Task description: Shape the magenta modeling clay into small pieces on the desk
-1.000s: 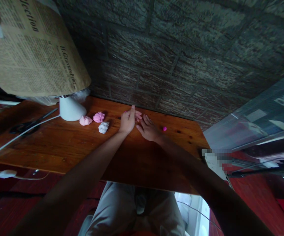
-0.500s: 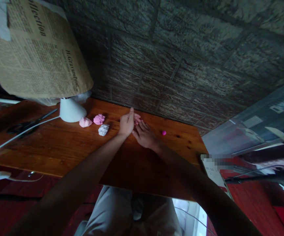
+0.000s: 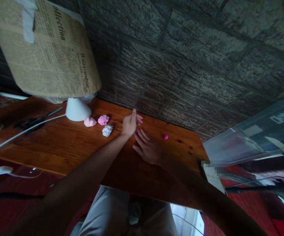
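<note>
My left hand [image 3: 130,124] is held over the wooden table with its palm turned to the right, thumb up and fingers stretched out. My right hand [image 3: 147,147] lies just in front of it, back up, with fingers extended toward the left palm. Whether anything small sits in the left palm is hidden. Right of my hands is a small bright pink ball [image 3: 165,137]. Left of them sit a pink crumpled lump [image 3: 103,119], a paler pink lump [image 3: 90,122] and a white lump [image 3: 107,130], close together.
A lamp with a newspaper-print shade [image 3: 58,55] and white base [image 3: 77,109] stands at the left, its cord [image 3: 16,134] crossing the table [image 3: 65,147]. Dark-handled scissors [image 3: 38,119] lie behind the cord. A stone-patterned wall [image 3: 151,62] borders the back edge.
My right hand has slid back toward me, away from the left palm, with its fingers still extended. The left hand stays nearly in place. The camera view has shifted slightly.
</note>
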